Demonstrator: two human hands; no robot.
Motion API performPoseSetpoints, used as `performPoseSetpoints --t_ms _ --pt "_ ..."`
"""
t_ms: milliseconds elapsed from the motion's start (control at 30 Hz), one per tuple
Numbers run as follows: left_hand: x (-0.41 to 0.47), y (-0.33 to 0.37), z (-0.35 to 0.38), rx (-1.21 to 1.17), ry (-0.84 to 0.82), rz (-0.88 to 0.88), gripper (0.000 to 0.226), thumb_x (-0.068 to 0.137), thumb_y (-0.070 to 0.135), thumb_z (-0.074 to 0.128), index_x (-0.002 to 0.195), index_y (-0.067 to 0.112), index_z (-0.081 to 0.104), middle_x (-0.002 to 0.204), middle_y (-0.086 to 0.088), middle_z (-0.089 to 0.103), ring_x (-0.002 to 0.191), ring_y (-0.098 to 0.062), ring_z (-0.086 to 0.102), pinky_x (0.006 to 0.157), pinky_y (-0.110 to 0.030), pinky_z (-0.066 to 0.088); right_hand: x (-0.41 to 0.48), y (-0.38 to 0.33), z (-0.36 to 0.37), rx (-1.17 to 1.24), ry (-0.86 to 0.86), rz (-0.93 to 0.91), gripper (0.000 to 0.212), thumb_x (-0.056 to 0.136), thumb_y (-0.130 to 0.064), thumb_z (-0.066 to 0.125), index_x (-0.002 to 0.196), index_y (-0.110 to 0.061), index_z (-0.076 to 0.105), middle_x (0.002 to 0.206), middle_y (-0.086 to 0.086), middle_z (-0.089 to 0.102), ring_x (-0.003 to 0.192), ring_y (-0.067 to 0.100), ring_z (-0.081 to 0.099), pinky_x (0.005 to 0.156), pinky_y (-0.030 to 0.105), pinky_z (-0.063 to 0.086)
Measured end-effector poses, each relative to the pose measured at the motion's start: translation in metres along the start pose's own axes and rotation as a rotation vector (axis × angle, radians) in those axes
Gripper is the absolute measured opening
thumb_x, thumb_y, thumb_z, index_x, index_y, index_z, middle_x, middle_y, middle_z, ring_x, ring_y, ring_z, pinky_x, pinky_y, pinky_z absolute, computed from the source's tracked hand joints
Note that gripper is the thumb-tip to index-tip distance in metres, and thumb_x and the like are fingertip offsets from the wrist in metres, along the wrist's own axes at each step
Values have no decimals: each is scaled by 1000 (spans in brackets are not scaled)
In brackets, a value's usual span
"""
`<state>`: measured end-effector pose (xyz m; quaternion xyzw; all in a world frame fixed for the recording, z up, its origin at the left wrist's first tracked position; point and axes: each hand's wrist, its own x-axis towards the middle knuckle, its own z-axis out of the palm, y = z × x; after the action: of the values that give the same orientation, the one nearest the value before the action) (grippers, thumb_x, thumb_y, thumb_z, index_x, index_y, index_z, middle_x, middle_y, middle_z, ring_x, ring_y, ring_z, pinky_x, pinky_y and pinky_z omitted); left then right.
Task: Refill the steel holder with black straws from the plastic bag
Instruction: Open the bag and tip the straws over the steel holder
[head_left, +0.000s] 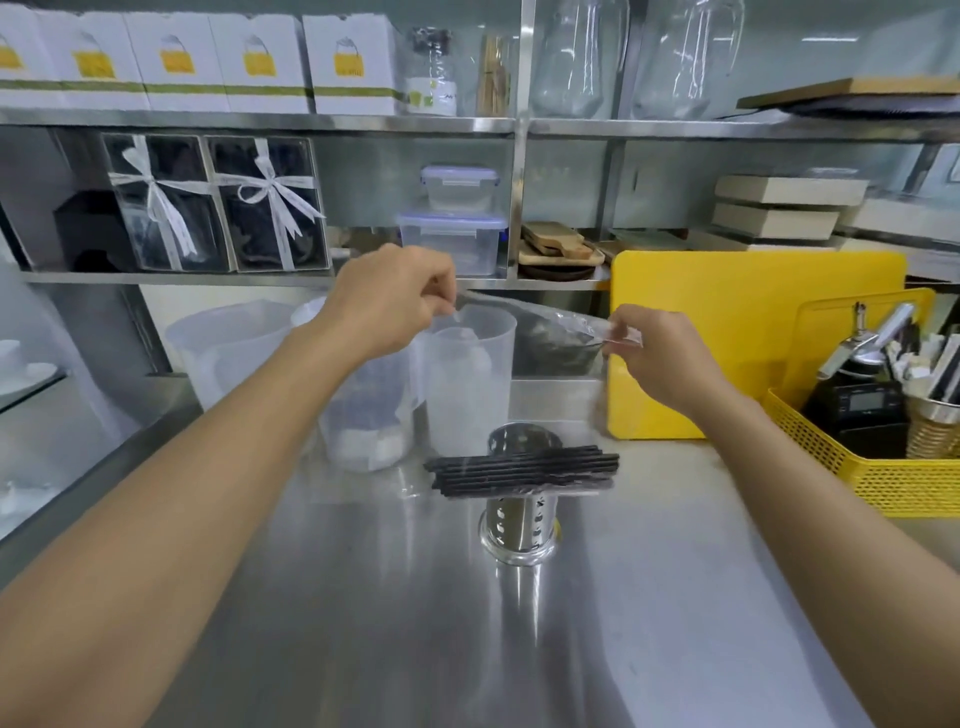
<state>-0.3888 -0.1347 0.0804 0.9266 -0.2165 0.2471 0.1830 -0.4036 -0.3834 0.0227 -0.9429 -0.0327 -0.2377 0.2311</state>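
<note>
A perforated steel holder (519, 525) stands upright on the steel counter, in the middle. A bundle of black straws (522, 467) lies crosswise at the bottom of a clear plastic bag (566, 325), hanging in front of the holder's top. My left hand (387, 306) pinches the bag's upper left edge. My right hand (660, 353) pinches the upper right edge. Both hands hold the bag stretched between them, above the holder. Whether anything is inside the holder is hidden by the straws.
Translucent measuring jugs (467, 374) stand just behind the holder. A yellow cutting board (737, 332) leans at the right, beside a yellow mesh basket (862, 473) with tools. Shelves with boxes and containers rise behind the steel counter (415, 623).
</note>
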Motion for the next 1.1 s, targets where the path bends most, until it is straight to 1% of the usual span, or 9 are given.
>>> performPoseSetpoints --t_ms 100,200,433,500,567,700,833,967,1100 --pt "0 5 -3 0 10 10 5 82 18 63 81 21 66 83 7 67 86 -18 56 75 -32 40 -4 -1 2 -32 -82 -14 16 90 -4 49 80 -15 49 68 -5 47 69 18 42 51 21 31" --pt "3 10 -9 14 32 18 4 82 21 64 82 22 68 77 10 60 82 -14 51 72 -29 34 -4 1 3 14 -38 18 16 90 -2 50 81 -16 49 66 -13 42 66 14 42 50 20 30" --pt "10 36 -15 116 19 159 8 83 21 63 90 23 68 93 5 67 90 -20 55 72 -29 34 -10 6 13 41 -179 52 11 88 -9 53 82 -17 56 88 2 56 83 21 48 59 27 35" --pt "12 38 -12 172 -28 202 10 83 18 61 88 23 67 95 4 69 87 -20 54 69 -30 34 -14 4 16 131 -206 40 3 85 -13 60 85 -16 59 90 4 59 85 21 52 59 25 37" --pt "11 37 -8 178 -55 220 10 82 16 60 86 23 66 95 2 70 90 -22 58 68 -31 38 -19 -2 18 249 -215 44 11 82 -17 65 92 -13 62 89 2 61 85 18 54 63 21 40" --pt "6 33 -2 134 -122 222 7 84 18 60 88 18 66 96 1 70 92 -22 59 71 -31 39 -26 -19 20 395 -149 0 10 82 -17 66 91 -13 64 84 -3 63 82 8 56 67 22 42" --pt "1 23 -3 99 -114 202 11 84 27 62 92 21 63 98 1 68 96 -22 59 75 -32 39 -26 -32 18 439 -57 -10 8 84 -12 62 76 -13 65 72 1 64 79 22 60 76 35 48" --pt "-5 5 -11 158 115 191 66 72 52 66 128 26 44 134 -1 49 124 -22 41 103 -39 22 -24 -29 13 433 -49 0 7 84 -12 62 77 -12 66 70 -1 63 76 21 60 74 35 49" --pt "-30 -5 -16 -85 534 158 95 63 57 71 138 19 28 141 -7 36 128 -23 34 103 -36 20 -23 -20 8 424 -29 5 7 83 -11 63 78 -8 67 69 3 64 72 19 61 71 33 48"
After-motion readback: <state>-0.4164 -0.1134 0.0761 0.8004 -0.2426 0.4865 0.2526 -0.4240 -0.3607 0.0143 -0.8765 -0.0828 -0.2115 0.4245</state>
